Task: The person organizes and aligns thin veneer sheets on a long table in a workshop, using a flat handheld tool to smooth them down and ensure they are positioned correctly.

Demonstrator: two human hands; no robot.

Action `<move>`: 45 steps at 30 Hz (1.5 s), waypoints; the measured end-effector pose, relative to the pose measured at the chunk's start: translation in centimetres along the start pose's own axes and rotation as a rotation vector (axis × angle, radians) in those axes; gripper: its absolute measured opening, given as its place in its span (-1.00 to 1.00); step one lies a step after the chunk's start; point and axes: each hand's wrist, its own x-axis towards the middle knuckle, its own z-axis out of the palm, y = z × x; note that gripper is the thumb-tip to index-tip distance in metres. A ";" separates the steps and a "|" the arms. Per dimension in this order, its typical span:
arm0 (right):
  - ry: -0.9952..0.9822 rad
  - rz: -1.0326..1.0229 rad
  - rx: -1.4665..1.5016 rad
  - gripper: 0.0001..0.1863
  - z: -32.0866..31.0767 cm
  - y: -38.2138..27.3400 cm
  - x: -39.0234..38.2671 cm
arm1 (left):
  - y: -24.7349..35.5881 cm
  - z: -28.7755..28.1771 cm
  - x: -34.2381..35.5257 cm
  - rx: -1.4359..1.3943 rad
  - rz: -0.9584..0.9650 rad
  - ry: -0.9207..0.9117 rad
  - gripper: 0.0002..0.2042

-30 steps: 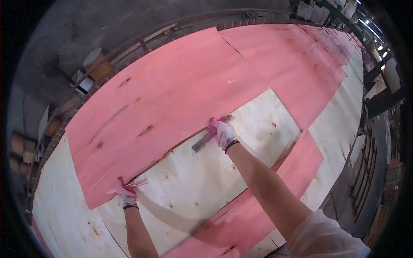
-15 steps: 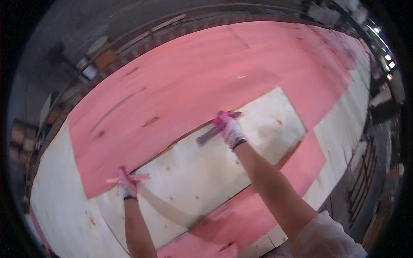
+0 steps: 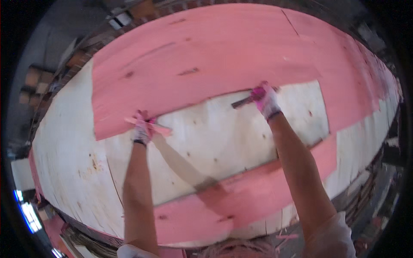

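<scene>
My left hand (image 3: pixel 143 129), in a pink and white glove, is closed around a thin pink strip (image 3: pixel 162 130). It rests at the left part of the seam where a pale wood veneer sheet (image 3: pixel 202 150) meets the large pink sheet (image 3: pixel 228 51). My right hand (image 3: pixel 266 101), gloved alike, grips a dark flat-bladed tool (image 3: pixel 241 102) at the same seam farther right. The blade points left over the pale sheet. Its exact kind is hard to make out, as my fingers cover the rest.
Another pink band (image 3: pixel 193 219) runs along the pale sheet's near side. Pale wood (image 3: pixel 73 146) shows at the stack's left end. Pink scraps (image 3: pixel 287 236) lie by the near edge. Wooden pieces (image 3: pixel 363 193) are stacked beyond the right side.
The view has turned and moved, so the sheets sit higher and farther right in the picture. Both hands keep their holds and stay along the seam.
</scene>
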 end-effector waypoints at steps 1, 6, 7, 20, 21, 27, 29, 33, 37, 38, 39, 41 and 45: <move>0.163 0.060 -0.010 -0.80 0.4 -0.7 -1.5 | 0.9 -0.5 -1.0 0.111 0.022 -0.141 -0.50; -0.204 0.020 -0.310 -0.56 -4.4 -5.9 -17.8 | 2.7 -8.5 -10.6 0.508 0.000 -0.290 -0.70; -0.090 0.017 -0.362 -0.58 -6.1 -6.4 -21.9 | 2.1 -11.3 -13.4 0.465 0.004 -0.265 -0.70; 0.611 0.202 -0.017 -0.87 -25.0 1.9 -43.5 | -15.1 -34.4 -47.1 0.116 -0.783 0.034 -0.54; 0.570 0.223 -0.089 -0.87 -24.6 1.0 -43.5 | -16.2 -34.9 -47.5 0.151 -0.860 0.078 -0.53; 0.329 -0.122 -0.226 -0.90 -20.3 -2.0 -44.2 | -21.6 -36.0 -45.0 -0.135 -0.533 0.162 -0.52; 0.448 -0.135 -0.154 -0.90 -20.4 -1.3 -44.3 | -21.4 -35.4 -44.9 -0.160 -0.471 0.254 -0.59; 0.455 0.024 -0.010 -0.90 -22.0 0.6 -44.2 | -16.0 -33.4 -48.1 -0.107 -0.245 0.265 -0.63; 0.317 0.133 0.168 -0.90 -20.7 2.3 -44.3 | -6.0 -31.5 -50.1 -0.047 0.008 -0.045 -0.73; 0.312 0.173 0.193 -0.91 -19.5 3.0 -44.0 | -4.0 -30.7 -49.5 -0.003 0.103 -0.018 -0.76; 0.304 0.211 0.218 -0.91 -18.2 3.4 -43.4 | -2.0 -29.8 -48.1 -0.053 0.167 0.012 -0.76; 0.229 0.162 0.238 -0.91 -15.6 4.0 -41.4 | 1.2 -27.8 -45.3 -0.151 0.301 -0.009 -0.76; 0.169 0.064 0.174 -0.90 -12.2 3.3 -34.4 | 5.0 -23.6 -38.9 -0.136 0.391 -0.119 -0.73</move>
